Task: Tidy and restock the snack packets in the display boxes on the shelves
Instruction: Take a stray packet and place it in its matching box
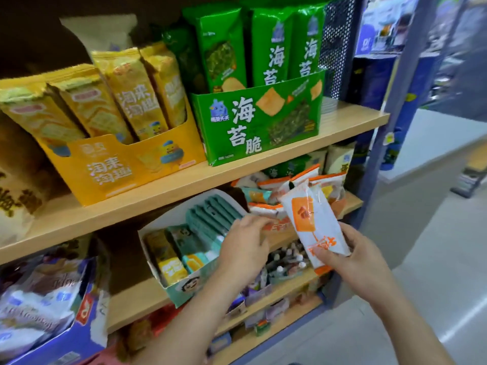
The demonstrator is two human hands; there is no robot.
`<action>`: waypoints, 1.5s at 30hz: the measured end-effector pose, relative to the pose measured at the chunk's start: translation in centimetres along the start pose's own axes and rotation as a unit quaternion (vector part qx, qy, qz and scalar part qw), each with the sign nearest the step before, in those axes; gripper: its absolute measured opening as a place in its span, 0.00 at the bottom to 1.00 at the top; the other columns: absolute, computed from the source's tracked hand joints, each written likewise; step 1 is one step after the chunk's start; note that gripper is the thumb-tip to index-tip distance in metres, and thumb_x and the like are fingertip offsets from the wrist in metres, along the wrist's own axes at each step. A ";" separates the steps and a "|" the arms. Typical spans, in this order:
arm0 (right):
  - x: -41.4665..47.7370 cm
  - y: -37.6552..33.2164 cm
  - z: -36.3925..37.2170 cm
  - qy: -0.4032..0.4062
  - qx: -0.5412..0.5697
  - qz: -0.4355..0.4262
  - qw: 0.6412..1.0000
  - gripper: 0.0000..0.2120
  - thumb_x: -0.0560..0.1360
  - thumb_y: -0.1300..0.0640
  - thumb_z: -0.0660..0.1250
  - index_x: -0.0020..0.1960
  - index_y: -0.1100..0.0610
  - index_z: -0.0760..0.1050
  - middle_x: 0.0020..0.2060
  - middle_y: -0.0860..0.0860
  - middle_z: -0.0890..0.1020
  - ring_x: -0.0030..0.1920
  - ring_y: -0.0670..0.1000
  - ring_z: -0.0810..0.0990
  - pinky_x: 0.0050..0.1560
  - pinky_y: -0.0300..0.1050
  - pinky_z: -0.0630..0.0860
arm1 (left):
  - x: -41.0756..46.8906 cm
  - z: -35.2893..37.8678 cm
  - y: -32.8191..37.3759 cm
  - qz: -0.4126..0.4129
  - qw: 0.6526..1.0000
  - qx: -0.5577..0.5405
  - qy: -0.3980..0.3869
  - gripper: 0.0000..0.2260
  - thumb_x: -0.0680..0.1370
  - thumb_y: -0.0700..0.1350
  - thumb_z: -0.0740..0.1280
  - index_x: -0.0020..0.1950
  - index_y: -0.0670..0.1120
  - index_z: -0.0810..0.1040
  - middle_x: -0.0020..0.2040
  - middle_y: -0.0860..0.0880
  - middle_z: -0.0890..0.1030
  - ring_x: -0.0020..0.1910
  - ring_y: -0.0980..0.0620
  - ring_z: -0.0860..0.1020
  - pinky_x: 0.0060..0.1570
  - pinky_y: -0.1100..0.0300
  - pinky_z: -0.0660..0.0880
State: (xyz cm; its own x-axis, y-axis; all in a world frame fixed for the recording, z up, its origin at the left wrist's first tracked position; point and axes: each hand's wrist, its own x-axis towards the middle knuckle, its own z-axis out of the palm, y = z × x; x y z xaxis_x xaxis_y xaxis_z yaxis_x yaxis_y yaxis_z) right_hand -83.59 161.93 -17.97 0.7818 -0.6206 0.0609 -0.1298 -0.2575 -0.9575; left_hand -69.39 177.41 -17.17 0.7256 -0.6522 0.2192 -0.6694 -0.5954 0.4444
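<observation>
Head view: restocking is under way at the middle shelf (137,301), where jumbled orange packets (274,184) fill their display box (278,229). Next, I judge, the spare packet (313,225) needs slotting upright among them. The right hand (369,259) grips it by its lower end, just before the box. The left hand (245,246) reaches the box front, fingers bent; whether it grips anything I cannot tell.

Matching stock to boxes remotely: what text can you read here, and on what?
"海苔脆": front of the green display box.
"海苔": green packets standing in it, lower print hidden.
"淘来淘趣": yellow display box front and a yellow packet.
Too blurred: the white-and-orange packet in the right hand, the teal box, small logos.
</observation>
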 end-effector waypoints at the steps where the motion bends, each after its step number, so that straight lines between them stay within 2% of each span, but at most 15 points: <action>1: 0.6 -0.2 -0.8 0.013 -0.027 -0.026 0.999 0.21 0.68 0.59 0.78 0.53 0.38 0.77 0.44 0.35 0.84 0.43 0.38 0.82 0.48 0.41 0.78 | 0.9 0.2 0.3 0.037 0.999 0.030 0.001 0.18 0.79 0.43 0.63 0.69 0.54 0.72 0.67 0.55 0.72 0.65 0.51 0.68 0.62 0.55 0.70; 2: 1.2 -0.5 -1.5 0.026 -0.050 -0.051 0.997 0.23 0.68 0.59 0.78 0.52 0.34 0.76 0.44 0.35 0.84 0.44 0.37 0.81 0.46 0.37 0.76 | 1.9 0.5 0.7 0.069 0.996 0.053 0.006 0.20 0.78 0.42 0.63 0.70 0.53 0.71 0.69 0.54 0.71 0.66 0.49 0.67 0.62 0.52 0.70; 4: 2.5 -1.1 -3.0 0.062 -0.092 -0.089 0.990 0.24 0.68 0.53 0.78 0.53 0.29 0.73 0.46 0.40 0.83 0.46 0.40 0.80 0.45 0.39 0.75 | 4.0 0.9 1.4 0.107 0.989 0.099 0.008 0.23 0.78 0.41 0.63 0.73 0.51 0.67 0.73 0.52 0.67 0.66 0.47 0.66 0.62 0.49 0.71; 6: 3.9 -1.5 -4.4 0.114 -0.132 -0.109 0.979 0.22 0.68 0.50 0.77 0.58 0.35 0.74 0.49 0.45 0.82 0.49 0.49 0.80 0.46 0.48 0.76 | 5.9 1.5 1.8 0.113 0.980 0.162 0.006 0.26 0.78 0.41 0.65 0.75 0.51 0.62 0.75 0.52 0.64 0.67 0.45 0.66 0.59 0.49 0.73; 9: 5.9 -1.3 -6.4 0.191 -0.192 -0.102 0.957 0.24 0.68 0.50 0.77 0.62 0.47 0.74 0.53 0.50 0.82 0.53 0.57 0.79 0.47 0.49 0.74 | 7.8 2.6 2.0 0.086 0.963 0.254 -0.016 0.26 0.77 0.39 0.65 0.74 0.49 0.63 0.67 0.47 0.73 0.64 0.44 0.69 0.53 0.49 0.73; 14: 8.8 -0.5 -8.9 0.230 -0.212 -0.087 0.946 0.22 0.68 0.54 0.77 0.59 0.48 0.74 0.52 0.52 0.83 0.53 0.59 0.80 0.48 0.52 0.75 | 8.6 3.3 0.6 0.044 0.945 0.322 -0.033 0.19 0.78 0.40 0.62 0.69 0.49 0.70 0.59 0.49 0.78 0.59 0.46 0.73 0.50 0.52 0.72; 16: 9.6 -0.5 -10.1 0.243 -0.198 -0.082 0.946 0.23 0.68 0.56 0.78 0.60 0.49 0.75 0.53 0.52 0.82 0.53 0.58 0.79 0.48 0.48 0.73 | 8.4 3.2 0.1 0.046 0.945 0.323 -0.026 0.16 0.78 0.40 0.62 0.65 0.50 0.72 0.58 0.51 0.78 0.57 0.47 0.74 0.49 0.52 0.73; 22: 10.7 -1.0 -11.7 0.150 -0.278 -0.063 0.947 0.22 0.68 0.54 0.78 0.60 0.48 0.77 0.52 0.53 0.81 0.53 0.57 0.78 0.50 0.50 0.75 | 8.4 2.6 -0.5 0.030 0.957 0.287 -0.025 0.13 0.77 0.40 0.62 0.59 0.54 0.74 0.55 0.53 0.79 0.54 0.49 0.76 0.45 0.54 0.75; 29: 13.8 -4.4 -11.7 0.021 -0.446 -0.170 0.879 0.27 0.70 0.55 0.75 0.67 0.46 0.72 0.51 0.51 0.77 0.51 0.57 0.76 0.48 0.49 0.72 | 8.4 2.1 -1.3 0.056 0.968 0.242 -0.042 0.14 0.76 0.38 0.62 0.56 0.55 0.78 0.55 0.56 0.80 0.53 0.50 0.76 0.46 0.55 0.76; 32: 15.0 -6.3 -10.7 0.008 -0.354 -0.160 0.921 0.31 0.70 0.54 0.77 0.66 0.47 0.65 0.52 0.47 0.75 0.51 0.50 0.73 0.47 0.45 0.69 | 8.1 2.3 -1.1 0.048 0.977 0.202 -0.039 0.14 0.78 0.39 0.62 0.59 0.52 0.78 0.57 0.53 0.80 0.54 0.50 0.76 0.50 0.55 0.76; 35: 15.9 -5.6 -8.6 -0.017 -0.286 -0.132 0.949 0.29 0.70 0.52 0.76 0.66 0.50 0.67 0.57 0.50 0.77 0.57 0.53 0.76 0.54 0.49 0.74 | 7.5 2.2 0.1 0.022 0.991 0.125 -0.030 0.19 0.78 0.40 0.62 0.68 0.52 0.73 0.63 0.52 0.78 0.61 0.49 0.73 0.58 0.55 0.73; 37: 16.5 -3.9 -7.2 -0.036 -0.343 -0.124 0.931 0.27 0.74 0.53 0.72 0.69 0.50 0.66 0.60 0.54 0.77 0.61 0.58 0.75 0.59 0.58 0.74 | 6.8 2.0 1.1 0.026 0.997 0.077 -0.014 0.23 0.78 0.40 0.63 0.72 0.53 0.67 0.68 0.53 0.73 0.67 0.51 0.69 0.64 0.56 0.69; 40: 17.7 -2.7 -6.3 -0.037 -0.407 -0.143 0.901 0.23 0.77 0.58 0.68 0.69 0.51 0.66 0.57 0.58 0.77 0.60 0.59 0.72 0.55 0.56 0.74 | 6.3 2.2 2.7 0.063 0.997 0.040 0.007 0.24 0.77 0.43 0.65 0.72 0.54 0.63 0.69 0.54 0.67 0.69 0.53 0.65 0.64 0.58 0.67; 43: 18.2 -2.3 -5.5 -0.053 -0.487 -0.144 0.860 0.25 0.76 0.63 0.64 0.70 0.52 0.62 0.60 0.57 0.75 0.60 0.59 0.69 0.53 0.58 0.75 | 7.1 3.0 3.6 0.066 0.996 0.064 0.013 0.24 0.80 0.47 0.63 0.74 0.55 0.60 0.71 0.54 0.65 0.70 0.53 0.64 0.64 0.56 0.68; 45: 17.6 -1.4 -4.9 -0.081 -0.513 -0.111 0.847 0.29 0.77 0.62 0.63 0.74 0.54 0.56 0.67 0.57 0.68 0.65 0.60 0.65 0.57 0.61 0.73 | 7.7 3.7 3.9 0.060 0.992 0.109 -0.008 0.24 0.81 0.47 0.61 0.76 0.56 0.57 0.73 0.52 0.63 0.70 0.49 0.63 0.64 0.53 0.70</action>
State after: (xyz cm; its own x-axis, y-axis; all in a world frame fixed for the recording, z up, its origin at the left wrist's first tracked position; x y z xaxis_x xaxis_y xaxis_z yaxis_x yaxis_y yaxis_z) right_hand -72.66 147.75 -14.19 0.9191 -0.3840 0.0885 -0.3654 -0.9146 -0.1734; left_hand -67.01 168.35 -16.92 0.6376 -0.7307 0.2439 -0.7702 -0.5999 0.2164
